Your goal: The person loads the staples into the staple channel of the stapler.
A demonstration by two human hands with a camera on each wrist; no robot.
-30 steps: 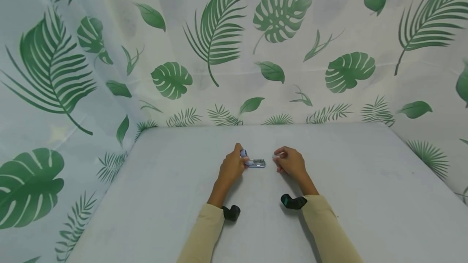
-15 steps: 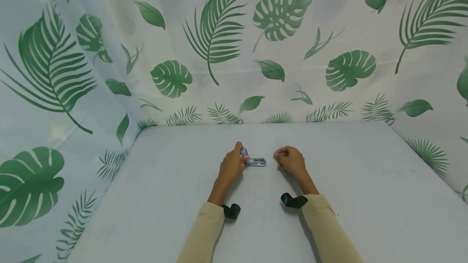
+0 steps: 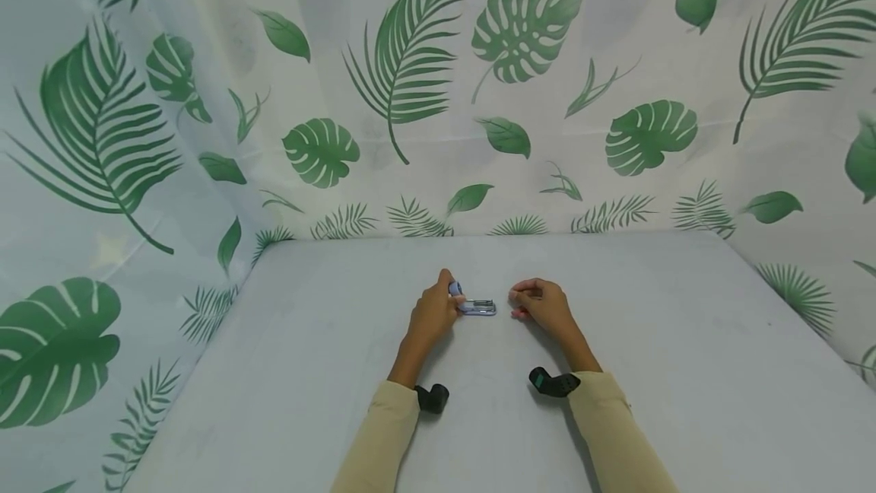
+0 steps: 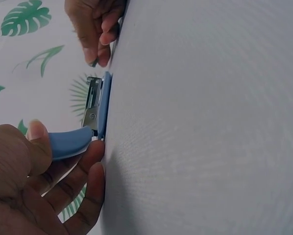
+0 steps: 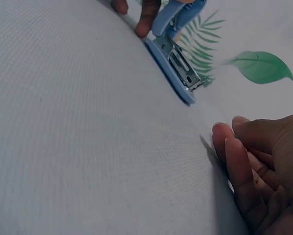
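Note:
A small light-blue stapler (image 3: 479,307) lies with its base on the white table, its top swung up and its metal magazine bare. My left hand (image 3: 433,310) holds it at the hinge end. In the left wrist view the thumb sits on the raised blue top (image 4: 70,143), with the fingers below it. Just off the stapler's front end, my right hand (image 3: 545,304) brings thumb and forefinger together. Between those fingertips the left wrist view shows a small dark grey piece (image 4: 93,63), too small to tell its kind. The right wrist view hides that piece behind the fingers.
The white tabletop (image 3: 684,341) spreads around both hands. A white curtain with green leaves (image 3: 411,196) stands along its back and sides. Black wrist cameras (image 3: 433,399) sit at both sleeve cuffs.
The right hand's thumb and forefinger have drawn closer together, and its lower fingers have shifted slightly. The left hand and the raised stapler have stayed in place.

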